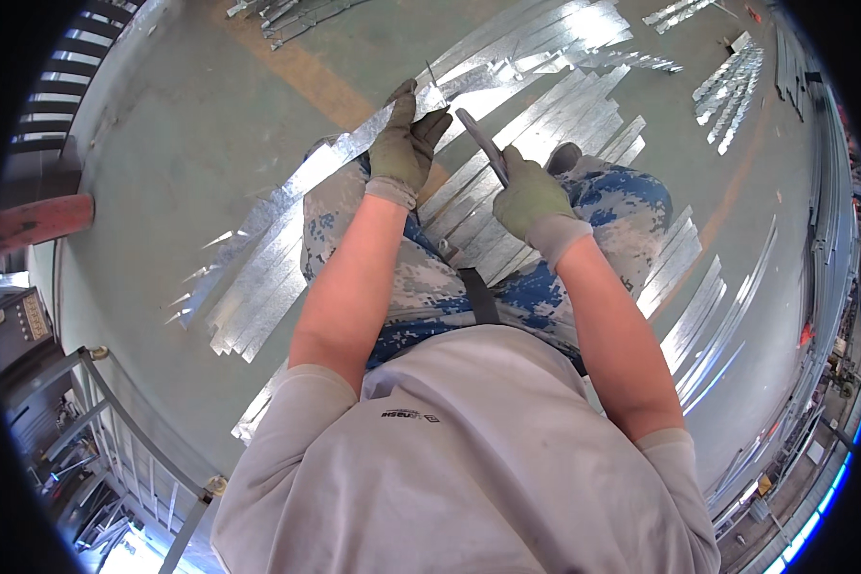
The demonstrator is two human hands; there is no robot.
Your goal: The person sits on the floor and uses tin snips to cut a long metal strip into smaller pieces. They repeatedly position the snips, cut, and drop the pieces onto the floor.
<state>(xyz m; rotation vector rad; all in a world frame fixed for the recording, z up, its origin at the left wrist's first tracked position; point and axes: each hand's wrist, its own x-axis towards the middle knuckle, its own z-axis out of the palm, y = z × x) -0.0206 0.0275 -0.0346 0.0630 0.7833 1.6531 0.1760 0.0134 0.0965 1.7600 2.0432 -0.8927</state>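
My left hand (407, 148), in a grey-green work glove, grips a long shiny sheet-metal strip (327, 165) that slants across my left knee. The thumb and fingers lie on either side of the strip's edge. In my right hand (531, 196), gloved alike, is a dark, narrow flat bar (481, 143) that looks like a file. Its free end points up toward the strip, a short gap from my left fingers. The part inside my right fist is hidden. Between and under my knees lies a layer of flat metal strips (478, 215) on the floor.
More cut strips (732, 91) lie in a bundle at the far right, with others (703, 320) beside my right leg. At the left are a red cylinder (43, 222) and a metal-railed cart (129, 430). Long metal bars (826, 220) line the right side.
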